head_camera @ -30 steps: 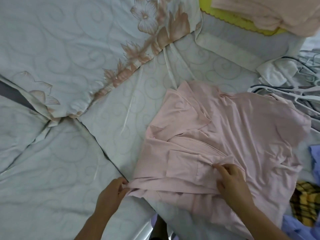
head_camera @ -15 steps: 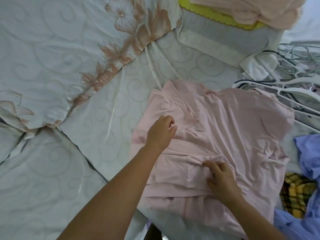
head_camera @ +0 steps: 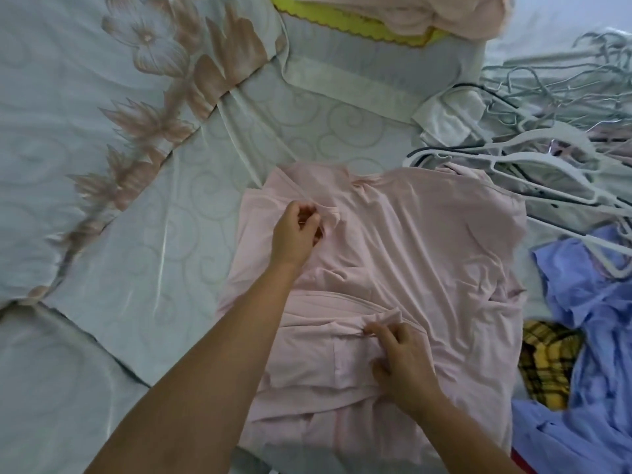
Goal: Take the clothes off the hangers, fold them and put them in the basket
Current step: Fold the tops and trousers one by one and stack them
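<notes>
Item: pink garment [head_camera: 410,251], centre-right of frame, spread on the bedsheet [head_camera: 325,131]; we judge it light, soft and limp, best taken at hems or seams. Our left hand [head_camera: 295,234] pinches a fold at its upper left, our right hand [head_camera: 403,360] a bunched ridge lower down. Long axis: bottom to top; neck end unclear.

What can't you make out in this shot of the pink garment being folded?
Head view:
- Basket: cut by top edge, covered by clothes.
- Hangers: tangled, cut by right edge; count unclear.
- Plaid cloth: mostly under blue garment.
- Pink garment: near end behind both arms, cut by bottom edge.
</notes>
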